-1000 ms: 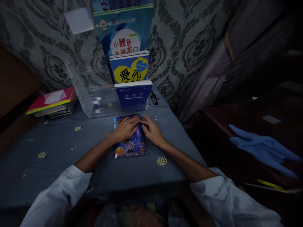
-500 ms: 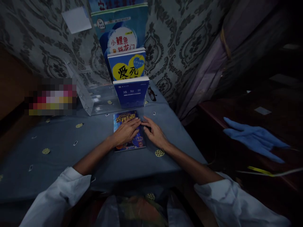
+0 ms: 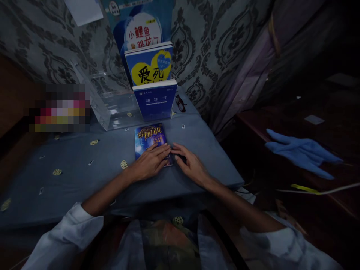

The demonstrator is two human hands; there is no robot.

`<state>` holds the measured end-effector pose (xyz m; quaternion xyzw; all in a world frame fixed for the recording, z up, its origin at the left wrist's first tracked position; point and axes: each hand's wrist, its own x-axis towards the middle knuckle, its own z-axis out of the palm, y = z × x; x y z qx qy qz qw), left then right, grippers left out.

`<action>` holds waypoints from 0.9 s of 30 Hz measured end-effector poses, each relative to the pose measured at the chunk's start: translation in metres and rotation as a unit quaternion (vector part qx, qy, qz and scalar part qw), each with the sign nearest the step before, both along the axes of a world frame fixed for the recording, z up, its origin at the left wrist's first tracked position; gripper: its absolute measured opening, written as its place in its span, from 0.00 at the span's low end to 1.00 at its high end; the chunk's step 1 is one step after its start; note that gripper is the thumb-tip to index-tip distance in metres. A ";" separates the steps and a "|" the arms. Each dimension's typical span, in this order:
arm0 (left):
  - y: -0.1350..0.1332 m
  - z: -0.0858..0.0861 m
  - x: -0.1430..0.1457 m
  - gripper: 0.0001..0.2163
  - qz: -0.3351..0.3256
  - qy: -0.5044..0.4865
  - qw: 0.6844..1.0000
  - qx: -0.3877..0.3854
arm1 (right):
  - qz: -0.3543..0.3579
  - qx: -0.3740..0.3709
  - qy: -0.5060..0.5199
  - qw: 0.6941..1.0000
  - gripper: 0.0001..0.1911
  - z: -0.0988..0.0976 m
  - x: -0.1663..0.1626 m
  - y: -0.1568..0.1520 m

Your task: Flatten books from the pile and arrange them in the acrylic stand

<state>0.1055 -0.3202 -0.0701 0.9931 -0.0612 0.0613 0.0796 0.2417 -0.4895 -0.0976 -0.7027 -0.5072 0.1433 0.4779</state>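
A blue book (image 3: 147, 137) with gold lettering lies flat and closed on the cloth-covered table (image 3: 104, 180). Across its lower part rests my left hand (image 3: 150, 161), fingers stretched out and holding nothing; it hides much of the lower cover. My right hand (image 3: 192, 165) is just right of the book, fingers apart, its fingertips close to those of the left. Behind the book, a clear acrylic stand (image 3: 98, 108) carries upright books at its right end: a dark blue booklet (image 3: 156, 103), a book with a yellow heart (image 3: 150, 69) and a taller teal book (image 3: 140, 24).
Dark-framed glasses (image 3: 180, 104) lie right of the stand. A blue glove (image 3: 300, 152) rests on a dark red surface (image 3: 253, 123) to the right, with a pale cord (image 3: 337, 190) near it. A patterned wall (image 3: 222, 41) and a tied curtain (image 3: 247, 71) stand behind.
My hands have slid from the book's middle toward its lower edge, nearer to me, uncovering more of the cover. The camera view has tipped downward a little.
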 end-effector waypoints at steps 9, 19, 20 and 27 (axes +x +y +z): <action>-0.029 0.002 -0.027 0.22 -0.013 0.015 1.000 0.014 | 0.011 -0.001 -0.029 1.000 0.25 -0.001 -0.020 -0.030; -0.032 0.001 -0.032 0.21 -0.011 0.014 1.000 0.010 | 0.011 -0.004 -0.067 0.998 0.25 0.002 -0.023 -0.034; -0.031 0.002 -0.031 0.21 -0.008 0.017 1.000 0.007 | 0.009 0.000 -0.075 0.997 0.24 0.002 -0.022 -0.032; -0.005 0.003 -0.027 0.20 0.019 0.017 0.999 -0.025 | 0.012 0.011 -0.144 0.990 0.22 0.002 -0.016 -0.011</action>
